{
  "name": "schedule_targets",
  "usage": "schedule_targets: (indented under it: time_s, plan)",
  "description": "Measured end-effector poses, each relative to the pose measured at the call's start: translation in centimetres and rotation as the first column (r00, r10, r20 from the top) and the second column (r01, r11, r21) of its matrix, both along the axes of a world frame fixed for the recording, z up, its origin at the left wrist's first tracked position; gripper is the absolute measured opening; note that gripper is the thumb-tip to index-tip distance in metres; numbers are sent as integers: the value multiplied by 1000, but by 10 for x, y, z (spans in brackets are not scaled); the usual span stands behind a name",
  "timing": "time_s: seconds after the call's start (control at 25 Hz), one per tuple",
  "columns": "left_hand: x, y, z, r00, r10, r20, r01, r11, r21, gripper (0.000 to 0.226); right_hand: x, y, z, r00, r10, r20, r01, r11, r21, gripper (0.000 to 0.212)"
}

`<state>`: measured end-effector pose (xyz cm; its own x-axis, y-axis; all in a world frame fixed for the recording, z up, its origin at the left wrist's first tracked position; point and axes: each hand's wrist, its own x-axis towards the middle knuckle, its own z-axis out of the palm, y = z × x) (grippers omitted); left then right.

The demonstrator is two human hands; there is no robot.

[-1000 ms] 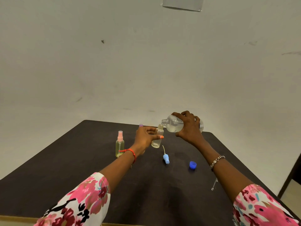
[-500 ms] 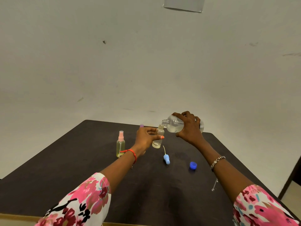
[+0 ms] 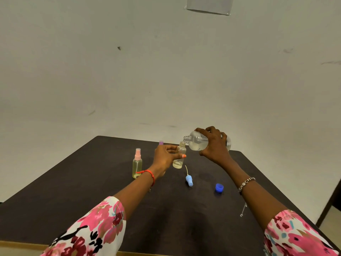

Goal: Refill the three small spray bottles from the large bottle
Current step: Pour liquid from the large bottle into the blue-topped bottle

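Note:
My left hand (image 3: 166,157) grips an uncapped small spray bottle (image 3: 179,157), lifted a little off the dark table (image 3: 92,191), with a little liquid at its bottom. My right hand (image 3: 215,145) holds the large clear bottle (image 3: 197,143) tipped sideways, its open mouth just over the small bottle's neck. A pink-capped spray bottle (image 3: 137,163) stands upright to the left. Only the purple cap (image 3: 161,143) of another bottle shows behind my left hand. The light blue spray head (image 3: 188,179) with its tube lies on the table.
A dark blue screw cap (image 3: 219,187) lies right of the spray head. A small metal chain (image 3: 243,209) rests near the table's right edge. A white wall rises right behind the table, with a paper sheet (image 3: 209,5) on it.
Both hands and both bottles stay nearly still in the pouring pose; the view has shifted only slightly.

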<state>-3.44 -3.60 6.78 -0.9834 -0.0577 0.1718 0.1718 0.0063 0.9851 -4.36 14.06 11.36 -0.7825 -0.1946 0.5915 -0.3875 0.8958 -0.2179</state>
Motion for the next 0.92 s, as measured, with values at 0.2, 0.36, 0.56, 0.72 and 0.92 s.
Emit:
schedule_targets:
  time_s: [0.2,0.36,0.56,0.72,0.92]
  plan:
    - [1,0,1,1000,3,6,-3,1000,11,48,1,0,1,1000,-1,-8,1,1000,1,76]
    - [4,1,3,1000,7,4,-7,1000,-7,45,1,-1,1,1000,1,-2,-1,1000,0,77]
    - [5,1,3,1000,7,0,-7,1000,-20,43,1,-1,0,1000,5,-2,-5,1000,6,77]
    - [6,2,2,1000,12,10,-12,1000,-18,45,1,0,-1,1000,3,-2,-2,1000,9,77]
    - [7,2,3,1000,0,0,0,1000,-15,44,1,0,0,1000,-6,-2,6,1000,11,77]
